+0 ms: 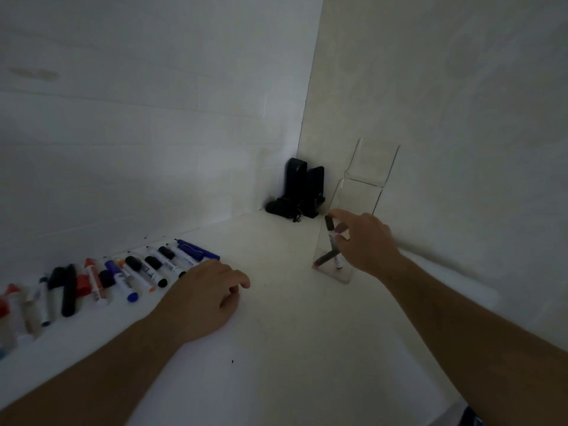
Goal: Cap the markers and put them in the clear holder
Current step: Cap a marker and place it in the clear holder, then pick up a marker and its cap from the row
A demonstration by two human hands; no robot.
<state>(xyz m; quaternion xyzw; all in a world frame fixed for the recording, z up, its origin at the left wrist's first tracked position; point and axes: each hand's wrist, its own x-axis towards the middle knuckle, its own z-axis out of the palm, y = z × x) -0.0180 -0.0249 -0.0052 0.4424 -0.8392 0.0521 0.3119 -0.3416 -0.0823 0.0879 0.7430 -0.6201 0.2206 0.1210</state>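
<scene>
A clear holder stands on the white table near the right wall. A dark marker lies slanted at the bottom of the holder. A second marker with a black cap stands upright in the holder, and my right hand pinches its upper part between forefinger and thumb. My left hand rests on the table with loosely curled fingers and holds nothing. It sits just right of a row of several markers in black, blue, red and orange lying along the back wall.
A black object with cables stands in the far corner, just left of the holder. White walls close in the table at the back and on the right. The marker row runs off the left edge.
</scene>
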